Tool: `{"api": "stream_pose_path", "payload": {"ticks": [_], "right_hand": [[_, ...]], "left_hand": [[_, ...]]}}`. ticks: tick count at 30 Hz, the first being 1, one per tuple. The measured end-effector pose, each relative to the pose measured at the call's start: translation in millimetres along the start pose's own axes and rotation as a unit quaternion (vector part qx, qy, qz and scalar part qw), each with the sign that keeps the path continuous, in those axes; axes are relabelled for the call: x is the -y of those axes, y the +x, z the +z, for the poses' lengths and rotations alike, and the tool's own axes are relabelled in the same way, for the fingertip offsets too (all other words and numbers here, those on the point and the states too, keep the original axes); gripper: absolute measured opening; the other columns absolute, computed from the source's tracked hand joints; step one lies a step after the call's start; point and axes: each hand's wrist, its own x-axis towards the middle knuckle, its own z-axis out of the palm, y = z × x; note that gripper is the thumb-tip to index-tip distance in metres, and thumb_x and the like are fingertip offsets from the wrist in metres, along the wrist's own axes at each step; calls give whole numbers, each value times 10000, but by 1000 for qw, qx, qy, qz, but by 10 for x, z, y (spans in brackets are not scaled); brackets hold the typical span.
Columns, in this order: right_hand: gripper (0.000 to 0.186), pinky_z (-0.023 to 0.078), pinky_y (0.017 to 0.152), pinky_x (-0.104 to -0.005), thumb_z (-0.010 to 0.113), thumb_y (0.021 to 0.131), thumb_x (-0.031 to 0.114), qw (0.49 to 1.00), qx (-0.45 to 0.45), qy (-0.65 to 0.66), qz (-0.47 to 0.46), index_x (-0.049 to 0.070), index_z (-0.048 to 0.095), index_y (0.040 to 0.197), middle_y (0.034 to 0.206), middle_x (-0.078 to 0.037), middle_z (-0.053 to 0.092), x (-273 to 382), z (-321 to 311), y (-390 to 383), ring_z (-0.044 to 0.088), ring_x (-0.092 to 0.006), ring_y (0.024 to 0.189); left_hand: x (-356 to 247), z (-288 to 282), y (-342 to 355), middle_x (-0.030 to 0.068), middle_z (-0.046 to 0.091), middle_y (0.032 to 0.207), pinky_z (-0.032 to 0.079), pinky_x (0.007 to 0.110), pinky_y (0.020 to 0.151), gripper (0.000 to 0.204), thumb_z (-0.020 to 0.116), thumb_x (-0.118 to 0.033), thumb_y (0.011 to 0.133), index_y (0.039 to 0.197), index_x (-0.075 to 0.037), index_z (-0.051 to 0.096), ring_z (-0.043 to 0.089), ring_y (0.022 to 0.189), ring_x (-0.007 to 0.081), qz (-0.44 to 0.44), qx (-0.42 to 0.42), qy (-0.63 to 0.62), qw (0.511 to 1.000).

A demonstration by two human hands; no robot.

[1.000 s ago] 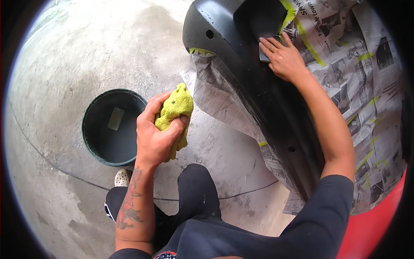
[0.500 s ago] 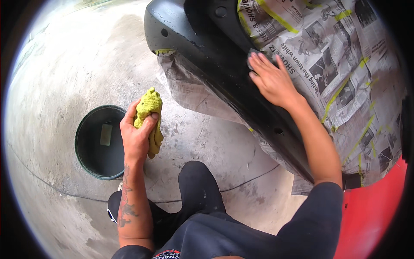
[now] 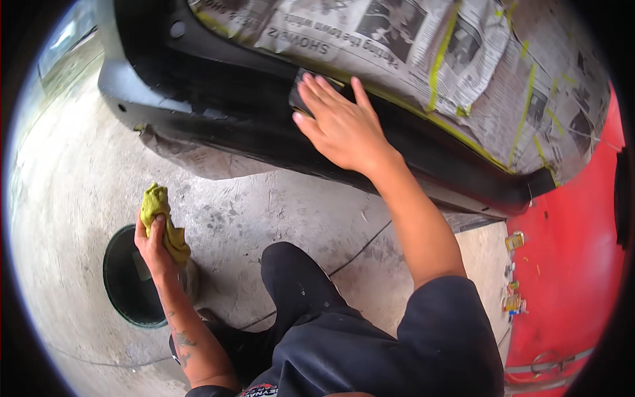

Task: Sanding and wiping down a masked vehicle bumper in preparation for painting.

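Observation:
My left hand [image 3: 151, 243] is closed round a crumpled yellow-green cloth [image 3: 165, 225], above a dark round bucket [image 3: 122, 284] on the concrete. A long black car bumper [image 3: 198, 116] spans the upper view, with newspaper [image 3: 397, 33] and yellow tape masking the area along its far side. My right hand [image 3: 340, 129] presses a small dark pad [image 3: 297, 99] onto the bumper's middle, fingers flattened over it; most of the pad is hidden under them.
Masking paper [image 3: 192, 159] hangs under the bumper's near side. At the right is a red surface [image 3: 562, 278], with several small cans [image 3: 512, 303] along its edge. A dark cable [image 3: 360, 248] crosses the concrete floor [image 3: 231, 205]. My knee [image 3: 288, 271] is below the bumper.
The view has turned, so the bumper now lies crosswise. My right hand with the pad has moved along it toward the middle. My left hand still grips the cloth, lower and farther left in view.

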Motion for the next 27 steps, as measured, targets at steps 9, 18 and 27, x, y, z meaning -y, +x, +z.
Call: {"api": "stream_pose_path", "payload": {"ticks": [9, 18, 27], "right_hand": [[485, 334, 1069, -494, 470, 972, 300, 968, -2, -37, 246, 73, 516, 1398, 1512, -81, 450, -894, -513, -1643, 448, -243, 1366], [610, 272, 1133, -539, 479, 974, 511, 995, -25, 42, 93, 111, 480, 1434, 1508, -53, 457, -501, -230, -907, 407, -223, 1402], [512, 272, 1119, -569, 365, 1014, 407, 834, -22, -112, 540, 129, 491, 1425, 1517, -33, 444, -2496, -834, -3169, 386, -235, 1414]], "left_hand": [[40, 30, 1, 78, 637, 1102, 491, 282, 839, 454, 644, -164, 886, 1295, 10, 556, 606, 945, 148, -33, 29, 7, 999], [625, 19, 185, 115, 649, 1128, 498, 322, 861, 490, 654, -223, 882, 1293, 28, 561, 626, 964, 195, -55, 77, 24, 995], [234, 654, -34, 139, 589, 1265, 505, 352, 894, 547, 654, -179, 880, 1361, 34, 504, 597, 1085, 233, 170, 76, 182, 965]]}}
